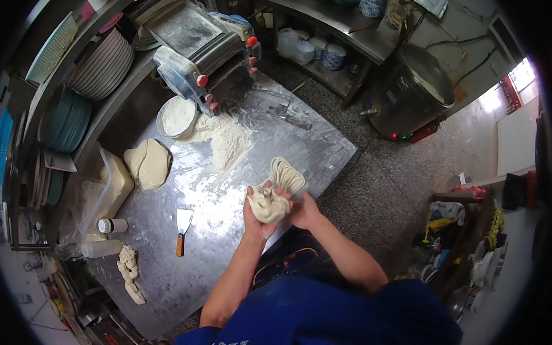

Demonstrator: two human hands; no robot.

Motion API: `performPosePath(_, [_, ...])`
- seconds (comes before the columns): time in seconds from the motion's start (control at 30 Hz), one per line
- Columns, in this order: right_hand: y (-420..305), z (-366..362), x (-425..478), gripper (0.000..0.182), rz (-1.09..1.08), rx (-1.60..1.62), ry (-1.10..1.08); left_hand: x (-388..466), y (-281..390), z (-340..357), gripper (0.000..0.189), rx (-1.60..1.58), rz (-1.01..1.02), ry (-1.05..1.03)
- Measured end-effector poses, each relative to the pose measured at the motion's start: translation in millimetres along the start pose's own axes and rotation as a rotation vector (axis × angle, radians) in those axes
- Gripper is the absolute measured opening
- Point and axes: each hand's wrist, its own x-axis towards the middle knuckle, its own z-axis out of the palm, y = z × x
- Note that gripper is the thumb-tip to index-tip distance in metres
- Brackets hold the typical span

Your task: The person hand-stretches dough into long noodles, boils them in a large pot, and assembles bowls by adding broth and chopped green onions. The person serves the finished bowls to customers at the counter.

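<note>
My left hand [254,221] cups a lump of soft pale dough [269,205], palm up, over the near edge of the steel worktable [157,231]. A bundle of looped noodle strands [286,175] extends from beyond the fingers, away from me. At the dough's right side is my right hand [307,214]; its fingers are partly hidden, so whether it grips the dough is unclear. Left of the hands lies a scraper with a wooden handle [180,244]. Loose flour [229,140] is heaped farther back, beside a bowl of flour [178,116].
A dough-rolling machine [199,52] stands at the back. Large dough pieces [150,165], a shaker [113,225], a squeeze bottle [101,248] and a dough strip [130,273] occupy the left side. A cleaver [297,122] lies near the far right edge. A large metal pot [405,95] stands beyond.
</note>
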Motion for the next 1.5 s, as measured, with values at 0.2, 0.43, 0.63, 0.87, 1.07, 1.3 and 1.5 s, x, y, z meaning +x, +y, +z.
performPosePath(0.2, [21.0, 8.4, 67.8, 0.073, -0.003, 0.666, -0.179, -117.7, 8.8, 49.7, 0.034, 0.099, 0.134, 0.106])
performPosePath(0.43, [-331.8, -68.0, 26.4, 0.077, -0.396, 0.133, 0.158, -377.1, 157.5, -106.1, 0.024, 0.582, 0.642, 0.572])
performPosePath(0.63, [-354.4, -50.4, 95.8, 0.043, -1.232, -1.578, 0.435, -355.5, 177.8, -253.3, 0.038, 0.381, 0.387, 0.832])
performPosePath(0.87, [-294.8, -32.4, 85.1, 0.044, -1.169, -1.985, -0.003, -241.4, 125.4, -210.9, 0.036, 0.275, 0.494, 0.694])
performPosePath(1.07, [-275.8, -41.0, 69.8, 0.082, -0.586, -2.089, 0.326, -177.7, 120.4, -107.1, 0.035, 0.390, 0.832, 0.674])
performPosePath(1.3, [-330.4, -66.8, -120.4, 0.036, -1.183, -0.529, 0.780, -238.1, 241.1, -1.0, 0.072, 0.896, 1.218, 0.587])
performPosePath(1.5, [-517.3, -310.6, -263.3, 0.042, -0.955, -0.688, 0.529, -383.8, 449.7, 31.9, 0.040, 2.062, 1.054, 0.522])
